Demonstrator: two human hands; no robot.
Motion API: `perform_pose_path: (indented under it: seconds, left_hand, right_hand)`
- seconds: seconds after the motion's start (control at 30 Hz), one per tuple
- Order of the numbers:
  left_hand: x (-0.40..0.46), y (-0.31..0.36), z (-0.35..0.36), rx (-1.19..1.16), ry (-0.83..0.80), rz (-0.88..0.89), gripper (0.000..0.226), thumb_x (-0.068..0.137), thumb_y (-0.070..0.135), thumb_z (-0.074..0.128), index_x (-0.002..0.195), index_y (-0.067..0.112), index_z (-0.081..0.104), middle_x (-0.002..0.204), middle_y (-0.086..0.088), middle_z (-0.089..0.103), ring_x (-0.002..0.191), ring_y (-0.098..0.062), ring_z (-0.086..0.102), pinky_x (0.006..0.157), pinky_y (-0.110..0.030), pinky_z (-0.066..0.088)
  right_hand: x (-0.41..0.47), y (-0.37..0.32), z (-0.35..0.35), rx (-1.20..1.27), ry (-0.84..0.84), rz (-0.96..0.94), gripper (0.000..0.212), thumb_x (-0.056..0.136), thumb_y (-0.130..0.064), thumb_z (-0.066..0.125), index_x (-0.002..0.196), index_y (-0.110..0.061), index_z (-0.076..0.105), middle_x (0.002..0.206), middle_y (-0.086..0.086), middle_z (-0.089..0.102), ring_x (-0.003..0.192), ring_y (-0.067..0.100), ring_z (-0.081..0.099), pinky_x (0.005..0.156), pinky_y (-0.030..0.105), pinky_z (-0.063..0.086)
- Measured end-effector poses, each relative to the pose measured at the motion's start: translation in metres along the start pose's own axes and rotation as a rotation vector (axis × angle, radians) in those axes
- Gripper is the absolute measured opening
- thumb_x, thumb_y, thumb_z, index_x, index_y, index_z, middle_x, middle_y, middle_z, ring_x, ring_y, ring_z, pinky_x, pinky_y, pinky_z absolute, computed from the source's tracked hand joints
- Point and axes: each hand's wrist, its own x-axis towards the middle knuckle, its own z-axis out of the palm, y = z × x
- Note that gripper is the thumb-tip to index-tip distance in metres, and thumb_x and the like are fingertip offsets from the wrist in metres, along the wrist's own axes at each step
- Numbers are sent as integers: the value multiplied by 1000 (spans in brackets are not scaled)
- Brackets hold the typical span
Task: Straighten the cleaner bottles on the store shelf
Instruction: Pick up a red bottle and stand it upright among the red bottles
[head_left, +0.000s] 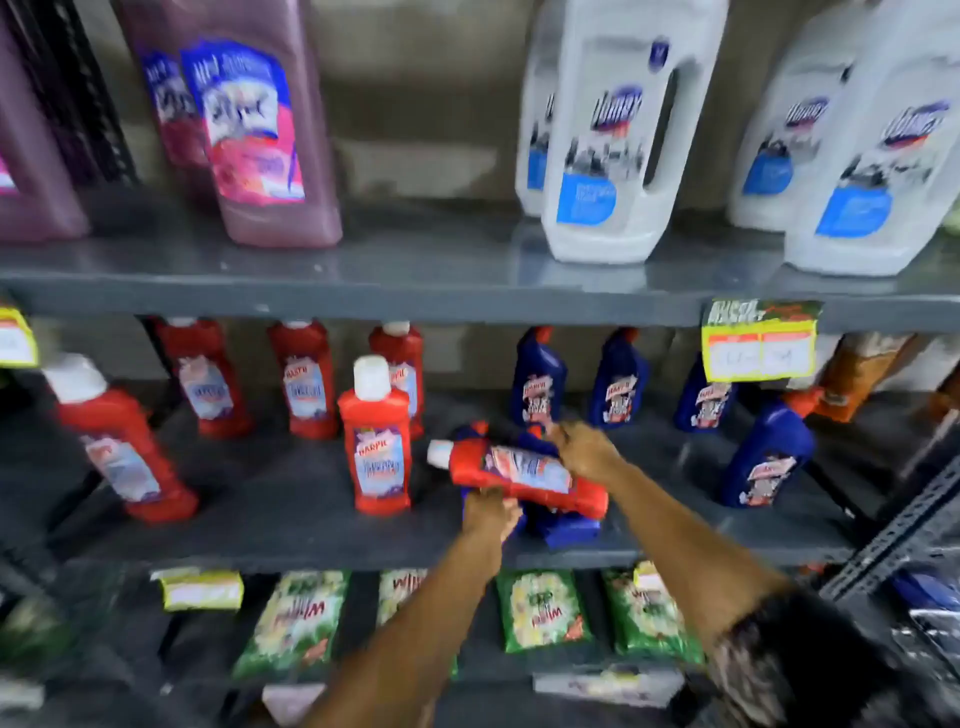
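**On the middle shelf: a toppled red bottle in two hands**

At the front of the middle shelf, a red Harpic bottle lies across a fallen blue bottle. Its long axis runs nearly level, white cap pointing left, base to the right. The left hand has its fingers closed on the lower edge; the right hand presses on the top, finger curl unclear through blur. Likely risks: swinging the bottle upright may strike the upright red bottle just to the left, or drag the blue one off the shelf edge.
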Motion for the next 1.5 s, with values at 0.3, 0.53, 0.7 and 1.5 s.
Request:
perform_pose_path:
  seconds: [0.3,0.53,0.7,1.5]
  left_hand:
    - [38,11,30,-160,109,-88,38,97,16,38,133,6,47,105,-16,64,81,-23,61,68,-26,51]
    - [53,12,9,-236,14,116,21,95,23,46,98,11,63,71,-2,76,61,-16,71,58,-29,59]
    - [37,7,-21,-154,-230,194,49,71,42,69,109,12,66,95,-8,76,83,-19,73,73,-33,59]
    - [-44,39,-100,-129,-401,184,57,33,52,89,82,26,78,84,6,78,78,-9,72,72,-28,58]
  right_hand:
    - [37,-6,3,355,-361,74,35,97,-15,43,122,7,52,128,27,56,91,23,54,92,38,46]
    - [13,24,17,1058,-465,108,23,87,-29,60,105,-15,61,96,8,68,75,18,65,69,32,54]
    - [-21,25,52,1413,-393,72,77,65,-44,78,126,-3,55,130,19,59,119,36,54,104,54,42]
    - [-104,-38,87,1510,-313,-98,77,66,-43,76,126,-1,54,132,24,57,119,38,57,93,48,53]
